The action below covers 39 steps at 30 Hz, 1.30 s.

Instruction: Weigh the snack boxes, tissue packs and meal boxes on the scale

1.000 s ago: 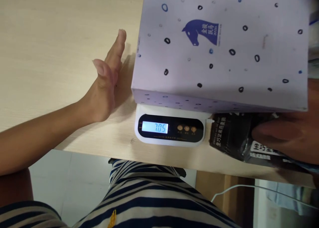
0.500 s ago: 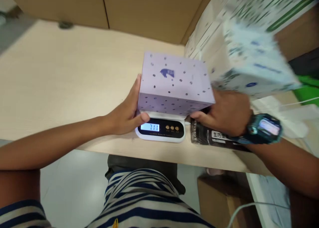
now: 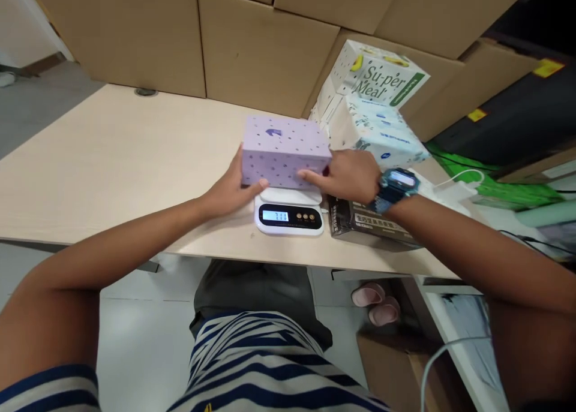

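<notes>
A lilac box [image 3: 285,154] with small dark specks and a purple logo sits on the white platform of a kitchen scale [image 3: 289,220]. The lit display reads what looks like 7.11. My left hand [image 3: 228,190] grips the box's left side, fingers along that face and thumb near its lower front edge. On the opposite side, my right hand [image 3: 353,175] holds the right end, its thumb across the front face. Part of the right fingers is hidden behind the box. A dark printed package [image 3: 369,223] lies under my right wrist, beside the scale.
Tissue packs [image 3: 382,130] and a white Su-per Meal box [image 3: 378,76] stand at the back right. Large cardboard boxes [image 3: 265,52] line the table's rear edge. White cables and a green bag [image 3: 508,187] lie at the right. Pink slippers [image 3: 382,310] are on the floor.
The view has swung up and back, so the box and scale look smaller. My right thumb has moved from the box's lower right corner onto its front face. The left hand keeps its place.
</notes>
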Available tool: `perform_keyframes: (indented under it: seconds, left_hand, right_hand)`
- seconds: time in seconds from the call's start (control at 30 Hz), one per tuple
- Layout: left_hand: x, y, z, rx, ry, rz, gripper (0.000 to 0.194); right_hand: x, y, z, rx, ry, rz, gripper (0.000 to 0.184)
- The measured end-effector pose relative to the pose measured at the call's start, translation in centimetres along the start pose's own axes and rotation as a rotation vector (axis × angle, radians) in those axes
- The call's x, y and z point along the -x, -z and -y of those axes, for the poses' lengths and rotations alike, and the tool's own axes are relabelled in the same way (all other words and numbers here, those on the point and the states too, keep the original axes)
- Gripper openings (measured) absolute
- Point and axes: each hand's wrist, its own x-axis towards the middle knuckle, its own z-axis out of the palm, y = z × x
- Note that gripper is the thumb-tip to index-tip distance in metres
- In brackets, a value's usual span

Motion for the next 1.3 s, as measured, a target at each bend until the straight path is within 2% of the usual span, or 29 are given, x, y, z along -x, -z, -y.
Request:
perform_keyframes:
  seconds: [0.07,0.13,0.23,0.33,0.43,0.53,0.63,0.8,0.87,0.97,1.13,1.23,1.3]
  left_hand:
    - [-1.1,2.3,0.2,0.025,0.095,0.008,0.086]
    - [-2.3,5.4,0.8,-0.062,0.211,-0.052,0.08]
    - [-3.1,9.7,1.6,-0.322,0.331,-0.207,0.07]
    - [-2.9,12.4,1.8,-0.641,0.473,-0.331,0.066]
    - [-2.5,13.5,1.5,-0.831,0.574,-0.384,0.055]
    - [-2.3,13.5,1.4,-0.921,0.624,-0.434,0.038]
    - [-2.1,13.3,1.6,-1.002,0.669,-0.479,0.042]
    - [-1.8,13.4,1.9,-1.089,0.692,-0.467,0.042]
    - [-1.7,13.5,2.0,-1.099,0.687,-0.472,0.046]
    - [-1.6,13.4,2.1,-1.088,0.677,-0.474,0.044]
    - [-1.2,13.2,1.7,-1.021,0.599,-0.469,0.033]
    - [-1.4,12.6,0.7,-0.961,0.506,-0.485,0.037]
    - [-1.8,11.6,-0.4,-0.913,0.395,-0.484,0.044]
  right_hand:
    - [-2.6,0.5,2.4,-0.131,0.016,-0.01,0.091]
    - [-6.0,0.5,5.0,-0.233,0.048,-0.074,0.085]
    - [-11.4,-0.3,8.3,-0.306,0.116,-0.183,0.1]
    - [-15.7,-0.8,10.2,-0.272,0.292,-0.192,0.091]
    - [-18.2,-0.3,11.2,-0.176,0.398,-0.129,0.076]
    - [-19.8,0.8,12.3,-0.113,0.438,-0.134,0.078]
    - [-21.2,1.6,13.9,-0.062,0.418,-0.115,0.076]
    - [-23.4,2.5,15.8,-0.022,0.333,-0.088,0.053]
    - [-23.9,2.7,15.6,-0.008,0.308,-0.081,0.048]
    - [-24.1,2.9,14.8,0.012,0.289,-0.073,0.05]
    - [-23.1,4.3,13.7,-0.014,0.333,-0.059,0.073]
    - [-19.0,6.7,11.1,-0.062,0.362,-0.131,0.071]
    - [-13.6,8.6,7.4,-0.114,0.458,-0.296,0.07]
